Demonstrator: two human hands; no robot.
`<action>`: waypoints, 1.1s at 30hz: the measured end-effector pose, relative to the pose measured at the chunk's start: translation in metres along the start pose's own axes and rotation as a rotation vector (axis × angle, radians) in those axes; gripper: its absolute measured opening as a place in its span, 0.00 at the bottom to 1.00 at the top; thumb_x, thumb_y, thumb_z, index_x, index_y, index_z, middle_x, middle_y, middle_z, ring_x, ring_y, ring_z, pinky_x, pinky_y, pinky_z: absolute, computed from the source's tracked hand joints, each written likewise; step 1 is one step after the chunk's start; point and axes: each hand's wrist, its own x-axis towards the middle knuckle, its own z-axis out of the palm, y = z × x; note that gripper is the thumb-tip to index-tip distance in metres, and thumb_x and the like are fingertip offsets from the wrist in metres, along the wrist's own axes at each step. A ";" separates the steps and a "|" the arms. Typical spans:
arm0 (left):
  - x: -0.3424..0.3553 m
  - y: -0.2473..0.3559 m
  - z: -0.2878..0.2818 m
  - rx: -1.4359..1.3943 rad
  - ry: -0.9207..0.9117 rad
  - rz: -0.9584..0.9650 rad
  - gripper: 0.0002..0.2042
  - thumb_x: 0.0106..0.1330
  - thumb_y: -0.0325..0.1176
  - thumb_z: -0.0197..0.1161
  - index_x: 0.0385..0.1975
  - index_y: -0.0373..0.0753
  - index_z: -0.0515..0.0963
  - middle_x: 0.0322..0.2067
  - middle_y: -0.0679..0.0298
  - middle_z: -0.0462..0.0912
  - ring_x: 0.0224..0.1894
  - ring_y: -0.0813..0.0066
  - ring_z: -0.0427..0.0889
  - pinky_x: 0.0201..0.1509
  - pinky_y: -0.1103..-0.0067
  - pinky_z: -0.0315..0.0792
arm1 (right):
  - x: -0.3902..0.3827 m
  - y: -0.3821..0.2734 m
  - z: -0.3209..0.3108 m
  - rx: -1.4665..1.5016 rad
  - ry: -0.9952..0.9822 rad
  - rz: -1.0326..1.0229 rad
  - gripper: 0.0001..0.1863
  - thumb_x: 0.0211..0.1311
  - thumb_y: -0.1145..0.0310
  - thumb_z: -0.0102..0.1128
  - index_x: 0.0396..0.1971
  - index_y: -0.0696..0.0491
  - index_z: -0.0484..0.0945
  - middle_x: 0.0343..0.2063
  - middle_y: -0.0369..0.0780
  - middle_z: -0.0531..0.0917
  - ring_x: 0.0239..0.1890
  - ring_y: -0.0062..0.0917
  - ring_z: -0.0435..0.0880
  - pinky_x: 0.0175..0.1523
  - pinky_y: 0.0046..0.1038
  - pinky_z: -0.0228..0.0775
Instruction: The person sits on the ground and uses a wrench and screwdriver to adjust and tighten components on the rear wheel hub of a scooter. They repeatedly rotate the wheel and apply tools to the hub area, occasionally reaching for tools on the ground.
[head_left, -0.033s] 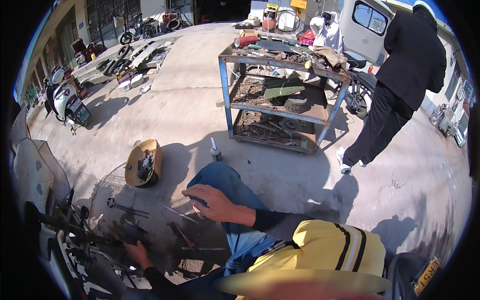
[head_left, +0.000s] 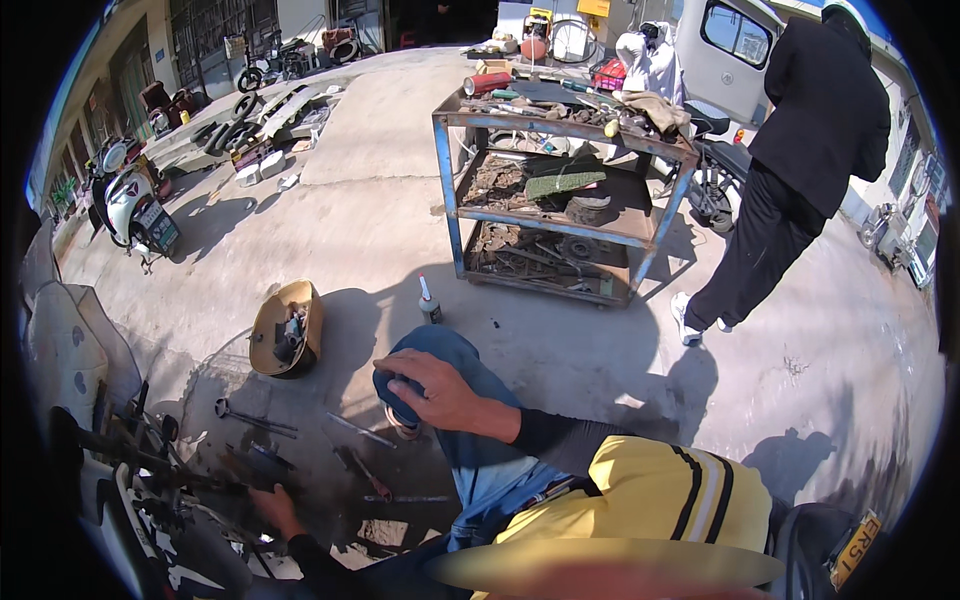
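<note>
My right hand (head_left: 440,395) is over my bent knee in blue jeans, fingers and thumb curled around a small dark thing I cannot make out. Lower left, my left hand (head_left: 278,510) reaches to the dark parts of a motorbike (head_left: 150,500); its fingers look closed on something, but their tips are lost in shadow. On the ground by that hand lie a ring-ended wrench (head_left: 250,415), a thin metal rod (head_left: 360,430) and a tool with a reddish end (head_left: 378,487). Beyond them stands a tan tub (head_left: 262,345) with dark parts inside.
A bottle with a red tip (head_left: 429,300) stands beyond my knee. Farther off is a blue-framed three-tier cart (head_left: 445,180) loaded with tools and scrap. A person in black (head_left: 815,130) stands at the right. A parked scooter (head_left: 140,210) and scattered parts (head_left: 270,130) are at the far left.
My right hand has shifted slightly, its fingers tilting a little upward and to the right over the knee. My left hand stays in place at the motorbike.
</note>
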 end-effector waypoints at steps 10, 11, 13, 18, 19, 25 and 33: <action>-0.003 0.010 -0.006 0.013 -0.059 -0.017 0.34 0.59 0.30 0.70 0.65 0.24 0.65 0.59 0.35 0.75 0.61 0.36 0.76 0.67 0.55 0.70 | 0.080 0.070 -0.228 -0.524 0.459 -0.016 0.22 0.66 0.74 0.64 0.60 0.56 0.78 0.52 0.45 0.83 0.56 0.39 0.83 0.62 0.35 0.73; -0.013 0.031 -0.007 -0.010 -0.059 -0.017 0.34 0.59 0.29 0.70 0.65 0.24 0.65 0.59 0.35 0.75 0.61 0.36 0.76 0.67 0.55 0.70 | 0.089 0.076 -0.249 -0.576 0.473 -0.002 0.21 0.67 0.73 0.64 0.60 0.56 0.78 0.53 0.45 0.83 0.56 0.40 0.83 0.62 0.35 0.73; -0.011 0.026 -0.009 -0.050 -0.027 -0.014 0.34 0.60 0.29 0.69 0.65 0.24 0.65 0.58 0.34 0.75 0.61 0.36 0.76 0.67 0.55 0.71 | 0.111 0.098 -0.278 -0.649 0.496 0.011 0.21 0.67 0.70 0.63 0.60 0.55 0.79 0.54 0.46 0.83 0.56 0.42 0.82 0.61 0.36 0.73; -0.008 0.009 0.004 -0.027 0.021 -0.020 0.33 0.61 0.28 0.68 0.66 0.25 0.65 0.56 0.35 0.77 0.60 0.35 0.77 0.65 0.56 0.72 | 0.189 0.158 -0.349 -0.888 0.526 0.092 0.23 0.65 0.65 0.65 0.59 0.55 0.79 0.54 0.47 0.82 0.55 0.47 0.82 0.60 0.42 0.74; -0.007 0.006 -0.004 0.002 0.026 -0.040 0.33 0.61 0.28 0.68 0.66 0.25 0.65 0.56 0.35 0.77 0.59 0.35 0.77 0.65 0.56 0.72 | 0.210 0.169 -0.355 -0.948 0.511 0.167 0.26 0.64 0.60 0.66 0.60 0.54 0.78 0.54 0.47 0.82 0.55 0.47 0.82 0.60 0.43 0.74; -0.011 0.005 -0.006 0.020 -0.038 -0.096 0.35 0.60 0.27 0.67 0.68 0.25 0.62 0.59 0.34 0.74 0.62 0.36 0.75 0.68 0.56 0.68 | 0.302 0.246 -0.390 -1.214 0.210 0.531 0.41 0.62 0.46 0.69 0.70 0.52 0.68 0.67 0.49 0.73 0.70 0.48 0.70 0.70 0.53 0.63; -0.007 -0.024 0.004 -0.096 -0.035 -0.054 0.41 0.59 0.24 0.65 0.73 0.23 0.54 0.67 0.34 0.67 0.70 0.39 0.68 0.76 0.60 0.60 | 0.337 0.290 -0.418 -1.279 -0.049 0.705 0.37 0.66 0.40 0.62 0.67 0.48 0.75 0.65 0.47 0.78 0.68 0.46 0.75 0.69 0.52 0.65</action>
